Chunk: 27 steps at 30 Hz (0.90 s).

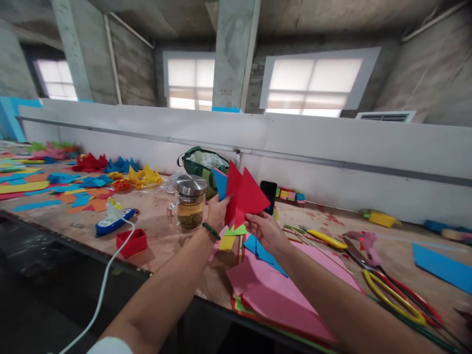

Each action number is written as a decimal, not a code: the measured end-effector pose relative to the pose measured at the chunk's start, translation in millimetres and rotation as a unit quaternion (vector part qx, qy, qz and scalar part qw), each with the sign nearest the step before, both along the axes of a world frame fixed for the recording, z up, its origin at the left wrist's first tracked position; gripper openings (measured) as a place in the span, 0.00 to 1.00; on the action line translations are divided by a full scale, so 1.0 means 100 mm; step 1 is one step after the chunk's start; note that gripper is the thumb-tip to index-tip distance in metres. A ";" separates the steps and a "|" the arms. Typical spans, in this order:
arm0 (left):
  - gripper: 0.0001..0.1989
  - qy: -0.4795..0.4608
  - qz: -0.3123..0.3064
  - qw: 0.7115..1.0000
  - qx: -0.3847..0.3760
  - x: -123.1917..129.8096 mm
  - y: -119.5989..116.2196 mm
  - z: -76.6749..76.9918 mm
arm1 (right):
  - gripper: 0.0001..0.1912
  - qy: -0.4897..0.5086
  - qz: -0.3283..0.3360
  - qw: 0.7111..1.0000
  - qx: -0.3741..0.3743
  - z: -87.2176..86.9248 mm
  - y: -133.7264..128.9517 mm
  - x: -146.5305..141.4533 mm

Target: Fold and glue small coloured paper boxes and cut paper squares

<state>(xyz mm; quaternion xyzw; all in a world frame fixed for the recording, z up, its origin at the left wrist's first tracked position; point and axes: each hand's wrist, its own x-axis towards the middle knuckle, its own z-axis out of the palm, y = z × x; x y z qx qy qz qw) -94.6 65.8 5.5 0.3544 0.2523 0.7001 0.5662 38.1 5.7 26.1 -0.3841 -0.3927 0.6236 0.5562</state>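
Left hand (217, 210) and right hand (266, 228) each pinch a red paper (252, 194) between thumb and fingers, left hand at its left edge, right hand at its lower right, holding the pleated shape upright at mid-view over a table (158, 250). Reckoned from that paper, pink sheets (265, 290) spread at 5 o'clock, a green bag (202, 170) stands at 10, scissors (357, 253) lie at 4, a lidded glass mug (190, 216) sits at 9, a phone (268, 191) stands at 3 and a red box (132, 246) rests at 8. Just beside the left fingers, a blue piece (220, 184) shows at 10 o'clock; whether they grip it is unclear.
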 end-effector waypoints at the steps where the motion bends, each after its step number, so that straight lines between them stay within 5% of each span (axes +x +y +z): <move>1: 0.21 -0.008 0.005 1.000 0.003 0.02 -0.01 0.00 | 0.12 -0.004 -0.008 1.000 -0.002 -0.03 0.00 0.03; 4: 0.23 -0.027 0.006 1.000 0.012 0.07 -0.05 0.01 | 0.11 -0.023 -0.022 0.999 -0.008 -0.10 -0.01 0.13; 15: 0.20 0.050 -0.134 0.990 -0.017 0.26 -0.24 -0.03 | 0.09 -0.165 -0.002 0.986 -0.017 -0.28 -0.08 0.38; 21: 0.20 0.091 -0.181 0.979 -0.017 0.27 -0.30 -0.04 | 0.17 -0.220 -0.073 0.972 0.039 -0.13 0.04 0.87; 27: 0.17 0.150 -0.241 0.959 -0.017 0.35 -0.45 -0.04 | 0.22 -0.213 -0.008 0.973 0.087 -0.05 -0.05 0.93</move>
